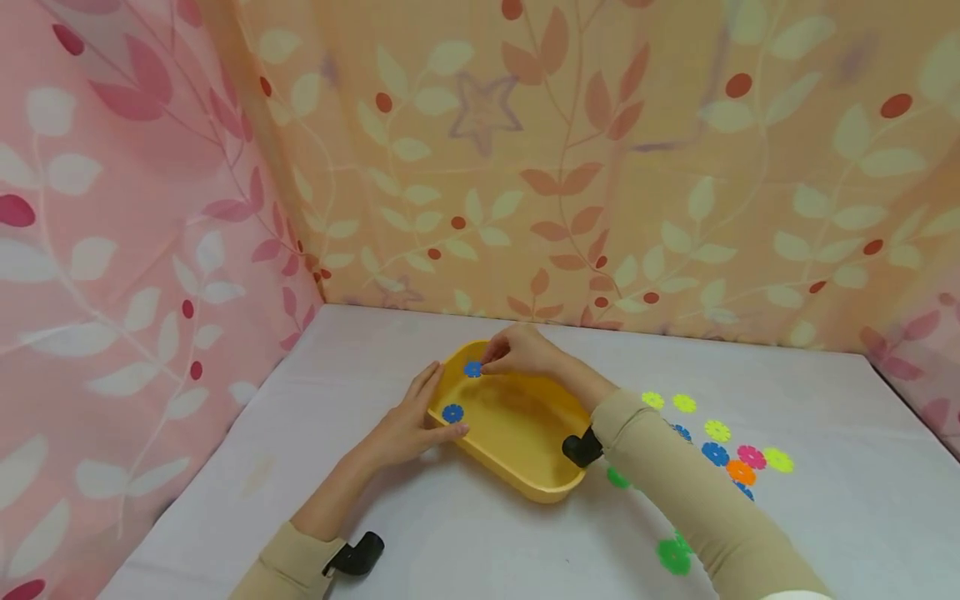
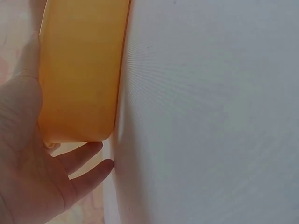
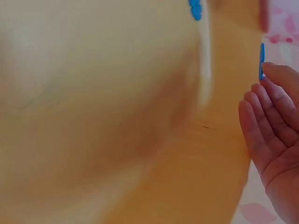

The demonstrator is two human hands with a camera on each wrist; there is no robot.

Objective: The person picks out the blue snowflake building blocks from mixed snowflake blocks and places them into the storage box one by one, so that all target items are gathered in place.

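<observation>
A shallow yellow plastic tray (image 1: 517, 425) sits on the table, turned at an angle. My left hand (image 1: 408, 429) holds its left end, thumb on the near rim and fingers round the outer side; the left wrist view shows the thumb along the tray wall (image 2: 84, 70). Between thumb and index finger, my right hand (image 1: 525, 350) pinches a blue snowflake disc (image 1: 472, 369) over the tray's far left corner. That disc (image 3: 261, 60) appears edge-on in the right wrist view. Another blue disc (image 1: 453, 413) lies inside the tray at the left.
Right of the tray lie several loose snowflake discs: yellow (image 1: 717, 430), blue (image 1: 715, 454), pink (image 1: 752, 457) and orange (image 1: 741, 472). Green discs (image 1: 675, 557) lie nearer, partly behind the right sleeve (image 1: 675, 483). Patterned curtains (image 1: 480, 167) border the white tabletop (image 1: 480, 550).
</observation>
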